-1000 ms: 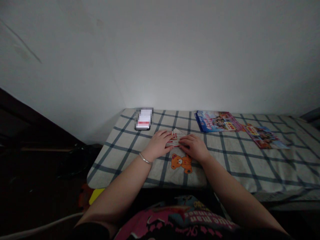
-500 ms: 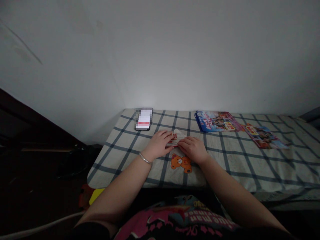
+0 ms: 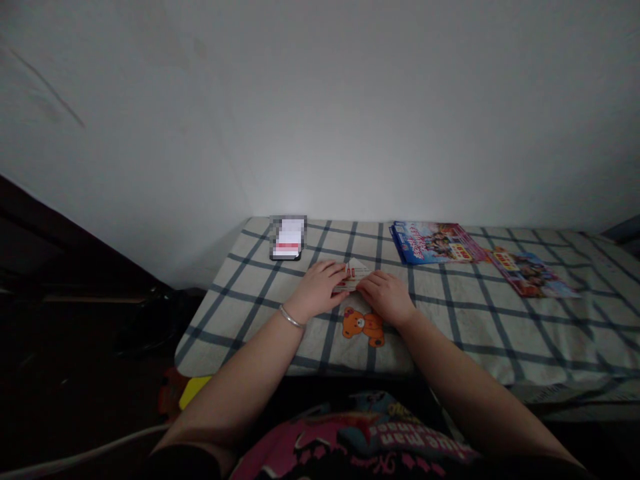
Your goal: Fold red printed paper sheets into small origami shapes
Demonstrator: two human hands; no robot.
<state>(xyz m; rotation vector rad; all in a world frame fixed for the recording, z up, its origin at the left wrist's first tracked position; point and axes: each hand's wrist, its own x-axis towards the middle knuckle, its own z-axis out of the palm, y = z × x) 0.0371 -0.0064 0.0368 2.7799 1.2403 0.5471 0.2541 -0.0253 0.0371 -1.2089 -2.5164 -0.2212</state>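
A folded white and red paper leaflet [image 3: 353, 277] lies on the checked bedsheet [image 3: 475, 333], its point facing away from me. My left hand [image 3: 320, 290] presses its left side with the fingers over the fold. My right hand [image 3: 385, 298] holds its right side, and the fingertips nearly meet the left hand's. A silver bangle [image 3: 291, 317] circles my left wrist. Below the hands, an orange teddy bear print [image 3: 363, 327] decorates the sheet.
A phone [image 3: 287, 238] with a blurred screen lies at the sheet's far edge, by the white wall [image 3: 320, 100]. Two colourful magazines [image 3: 435, 243] [image 3: 530, 275] lie at the far right. A yellow object [image 3: 195, 392] sits below the near edge, beside a dark floor.
My right hand has shifted slightly left and toward me along the leaflet. The leaflet's raised point sits a little lower. My left hand has barely moved.
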